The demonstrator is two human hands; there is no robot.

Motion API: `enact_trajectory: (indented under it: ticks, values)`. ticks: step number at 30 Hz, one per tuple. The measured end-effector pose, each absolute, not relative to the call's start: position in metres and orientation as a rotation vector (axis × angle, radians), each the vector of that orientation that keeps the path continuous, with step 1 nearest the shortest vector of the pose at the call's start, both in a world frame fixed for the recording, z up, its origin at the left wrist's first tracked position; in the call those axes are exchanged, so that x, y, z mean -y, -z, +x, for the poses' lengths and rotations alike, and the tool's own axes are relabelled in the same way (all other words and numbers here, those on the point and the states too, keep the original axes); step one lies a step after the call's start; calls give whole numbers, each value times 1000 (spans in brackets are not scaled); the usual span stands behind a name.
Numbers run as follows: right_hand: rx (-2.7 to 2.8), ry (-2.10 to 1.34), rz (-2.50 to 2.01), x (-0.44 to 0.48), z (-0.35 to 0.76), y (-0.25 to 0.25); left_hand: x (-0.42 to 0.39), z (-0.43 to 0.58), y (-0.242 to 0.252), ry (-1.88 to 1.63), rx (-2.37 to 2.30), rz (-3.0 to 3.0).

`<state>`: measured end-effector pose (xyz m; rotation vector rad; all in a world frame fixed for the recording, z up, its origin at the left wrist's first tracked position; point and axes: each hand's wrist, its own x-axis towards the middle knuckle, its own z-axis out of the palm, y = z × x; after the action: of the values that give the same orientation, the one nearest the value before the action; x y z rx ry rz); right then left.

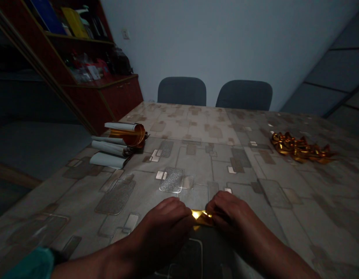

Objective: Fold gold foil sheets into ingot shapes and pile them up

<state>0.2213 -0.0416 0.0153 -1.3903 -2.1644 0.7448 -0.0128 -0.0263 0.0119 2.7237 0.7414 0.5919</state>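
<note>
My left hand and my right hand meet at the table's near edge, knuckles up and fingers curled. Between them shows a small folded piece of shiny gold foil paper, pinched from both sides. Most of the paper is hidden under my fingers. A teal cuff shows on my left forearm at the lower left.
The table wears a patterned beige cloth. At mid left lie rolled sheets, white outside and gold inside. A heap of folded gold pieces lies at the right. Two grey chairs stand behind; a red shelf unit stands left.
</note>
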Motion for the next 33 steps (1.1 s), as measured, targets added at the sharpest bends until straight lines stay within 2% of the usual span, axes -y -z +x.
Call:
enact_trajectory:
  ticks: [9,18,21,27,33]
  values:
    - [2163,-778,-1424,44,222,-21,34,-8,-17,-327,-722,2946]
    - [2143,-727,-1391,46,223,-11,38,-12,-13,-155,-792,2869]
    - [2198,-616,-1445,46,219,-15,37,-12,-16,-143,-817,2817]
    - [2343,-128,-1462,48,212,-17,36,-14,-17,-223,-782,2729]
    - [2341,-106,-1546,70,210,-15,34,-12,-19,-180,-754,2733]
